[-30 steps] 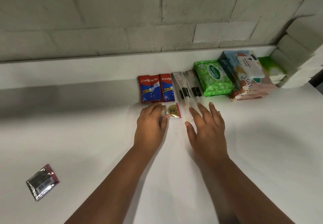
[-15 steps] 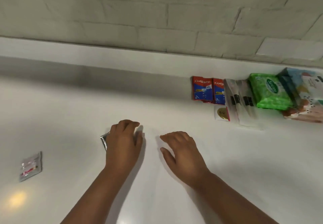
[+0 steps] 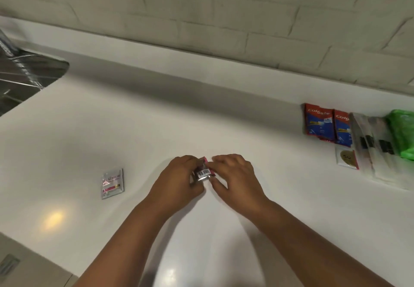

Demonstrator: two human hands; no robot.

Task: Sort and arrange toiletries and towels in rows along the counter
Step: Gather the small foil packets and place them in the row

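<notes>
Setting: white table [image 3: 224, 112] running along a pale brick wall [image 3: 201, 13]; a low white upstand joins the two.
Far left: metal sink [image 3: 24, 78], partly in view, cut into the table.
Hands: left hand [image 3: 179, 181] and right hand [image 3: 235, 179] meet at mid-table, fingers curled, both pinching one small sachet [image 3: 203, 172] — silver with pink edges, a barcode facing up.
Sachet position: between the two hands; whether it touches the table cannot be told.
Loose item: second silver sachet [image 3: 112, 183] with pink print, flat on the table, well to the left of the hands.
Row at right, near the upstand: two red and blue Colgate packs [image 3: 327, 124] side by side, touching; just right of them clear-wrapped packets [image 3: 376, 147] with black patches, contents too blurred to name; then a green pack [image 3: 403, 136], cut by the frame edge.
In front of the row: small white sachet with gold disc [image 3: 346, 159], just below the right-hand Colgate pack.
Obstruction: both forearms cross the near table; the fingers cover much of the held sachet.
Bottom left: grey-beige surface [image 3: 26, 264] beyond the table's edge — blurred.
</notes>
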